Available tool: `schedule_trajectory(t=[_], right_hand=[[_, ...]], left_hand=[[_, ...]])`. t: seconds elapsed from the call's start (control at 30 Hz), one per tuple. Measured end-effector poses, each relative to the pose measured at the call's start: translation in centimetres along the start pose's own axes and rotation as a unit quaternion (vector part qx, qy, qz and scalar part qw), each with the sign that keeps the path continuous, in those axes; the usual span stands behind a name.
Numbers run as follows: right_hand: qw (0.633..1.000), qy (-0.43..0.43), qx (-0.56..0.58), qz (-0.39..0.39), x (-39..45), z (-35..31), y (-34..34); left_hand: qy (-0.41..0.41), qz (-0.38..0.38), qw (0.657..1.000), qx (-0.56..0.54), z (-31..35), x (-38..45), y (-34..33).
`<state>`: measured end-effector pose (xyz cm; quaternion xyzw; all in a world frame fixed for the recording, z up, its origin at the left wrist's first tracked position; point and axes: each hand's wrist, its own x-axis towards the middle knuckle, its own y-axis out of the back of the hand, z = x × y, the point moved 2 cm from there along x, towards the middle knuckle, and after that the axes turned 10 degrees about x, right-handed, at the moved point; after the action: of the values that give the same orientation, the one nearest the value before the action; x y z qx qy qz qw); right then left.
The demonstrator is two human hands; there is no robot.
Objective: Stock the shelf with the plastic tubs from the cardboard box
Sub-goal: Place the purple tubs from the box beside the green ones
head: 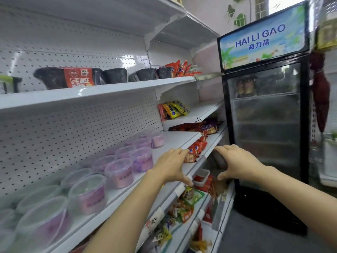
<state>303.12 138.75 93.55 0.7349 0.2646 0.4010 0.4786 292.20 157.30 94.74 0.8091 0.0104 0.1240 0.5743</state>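
I count two hands: left hand (171, 166), right hand (237, 161). Plastic tubs (119, 173) on the shelf (127, 190) left of my left hand: about fifteen, the far ones too blurred for a firm count. Black bowls (114, 75) on the shelf above my hands: five that I can make out, one wearing a red sleeve. Fridge (264, 110) beyond my right hand: one. Snack packets (196, 149) by my fingertips: too jumbled to count.

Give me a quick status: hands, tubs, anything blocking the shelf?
Left hand open, resting on shelf edge. Right hand open, empty, off the shelf. Plastic tubs in rows on the shelf. Red snack packets lie beyond the left fingers.
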Motion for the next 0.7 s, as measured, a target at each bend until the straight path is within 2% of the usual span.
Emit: schedule_trajectory(t=[0.27,0.5,0.7], right_hand=[[0.998,-0.063,-0.027,0.017,-6.3,-4.7,2.5],[0.991,-0.129,-0.029,0.023,-12.4,-11.2,2.0],[0.985,-0.169,-0.042,-0.001,-18.2,-17.5,1.2]], left_hand=[[-0.062,0.027,0.998,-0.017,1.1,-5.3,1.0],[-0.108,0.045,0.993,-0.031,-1.0,-13.3,0.4],[-0.131,0.016,0.99,-0.04,-2.0,-20.3,0.4]])
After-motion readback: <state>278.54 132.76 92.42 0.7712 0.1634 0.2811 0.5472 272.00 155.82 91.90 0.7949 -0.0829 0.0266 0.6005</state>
